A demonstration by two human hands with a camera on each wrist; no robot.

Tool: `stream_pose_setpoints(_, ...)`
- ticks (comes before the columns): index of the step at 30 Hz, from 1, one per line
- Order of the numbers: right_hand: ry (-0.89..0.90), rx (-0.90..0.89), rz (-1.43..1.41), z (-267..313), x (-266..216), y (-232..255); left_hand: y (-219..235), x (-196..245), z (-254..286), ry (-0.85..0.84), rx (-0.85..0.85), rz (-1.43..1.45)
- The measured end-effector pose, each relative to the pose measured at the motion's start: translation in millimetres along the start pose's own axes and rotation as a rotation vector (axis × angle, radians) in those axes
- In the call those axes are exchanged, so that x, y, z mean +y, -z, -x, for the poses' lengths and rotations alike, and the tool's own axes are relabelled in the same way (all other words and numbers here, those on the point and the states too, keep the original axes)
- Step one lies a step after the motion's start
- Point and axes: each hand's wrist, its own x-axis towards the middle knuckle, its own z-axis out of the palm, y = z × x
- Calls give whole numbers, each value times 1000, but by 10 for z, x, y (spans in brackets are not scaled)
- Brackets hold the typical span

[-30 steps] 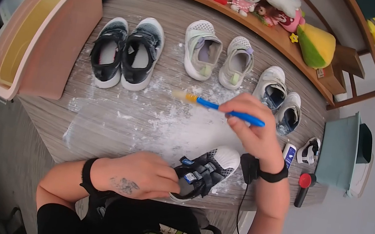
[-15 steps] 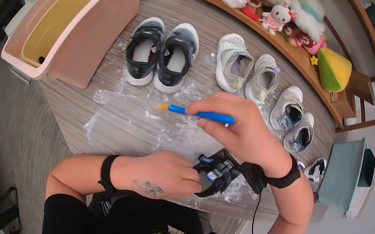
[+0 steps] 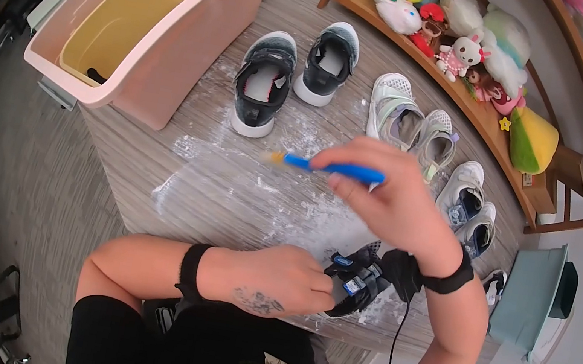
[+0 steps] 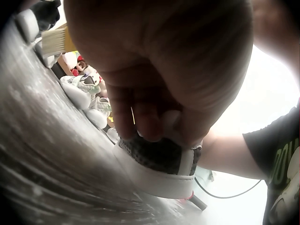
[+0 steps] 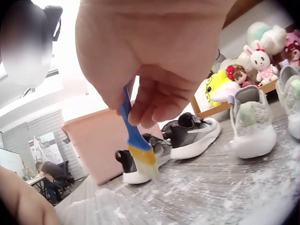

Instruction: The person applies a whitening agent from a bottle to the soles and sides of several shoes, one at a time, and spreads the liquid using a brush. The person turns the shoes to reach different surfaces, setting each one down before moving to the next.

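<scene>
In the head view my left hand (image 3: pixel 283 280) grips the heel end of a small black-and-white child's sneaker (image 3: pixel 359 283) at the table's near edge. The left wrist view shows its white sole (image 4: pixel 157 180) and my fingers curled over the collar. My right hand (image 3: pixel 392 194) pinches a paintbrush (image 3: pixel 301 162) with a blue handle, held above the table. Its pale bristles (image 5: pixel 146 168) point down and left in the right wrist view, in front of the black sneakers. The right wrist hides part of the gripped sneaker's toe in the head view.
White powder (image 3: pixel 332 215) is scattered over the wooden table. Black sneakers (image 3: pixel 265 86), light sneakers (image 3: pixel 396 111) and white-and-blue sneakers (image 3: pixel 462 190) stand along the back. A pink bin (image 3: pixel 197 53) is at left, a shelf (image 3: pixel 435 48) of plush toys behind, a teal bin (image 3: pixel 529 296) at right.
The head view has swung left, so the scene sits farther right. My right hand has brought the brush leftward across the table. The two black sneakers now show a wider gap between them.
</scene>
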Motion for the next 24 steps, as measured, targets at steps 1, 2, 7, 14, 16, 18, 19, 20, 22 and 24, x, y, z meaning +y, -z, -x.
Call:
stream_pose_setpoints(1,24,-46,-38,-11,-66,-54,-1,4,-2,1,-6,-6)
stream_pose_setpoints(2,47,-90,-76,-31,-107,-105,-1,9,-6,1,-14,-12)
stream_pose_setpoints(7,52,-62,-43,-219,35,-234,-2,1,-19,-6,1,7)
stream_pose_setpoints(14,-83,146,-151,-434,200,-235,10,25,-31,19,38,33)
stream_pose_setpoints(16,-102,139,-82,-472,178,-221,23,34,-36,18,45,37)
stream_pose_setpoints(18,-86,133,-25,-483,145,-207,25,31,-30,18,47,41)
stream_pose_setpoints(19,-59,127,-2,-467,112,-197,27,27,-27,20,52,45)
stream_pose_setpoints(20,-34,122,21,-441,77,-187,25,24,-25,22,58,49)
stream_pose_setpoints(22,99,210,43,-339,-5,-164,24,28,-24,35,70,47)
stream_pose_setpoints(24,155,307,59,-149,-125,-80,35,28,-37,52,77,39)
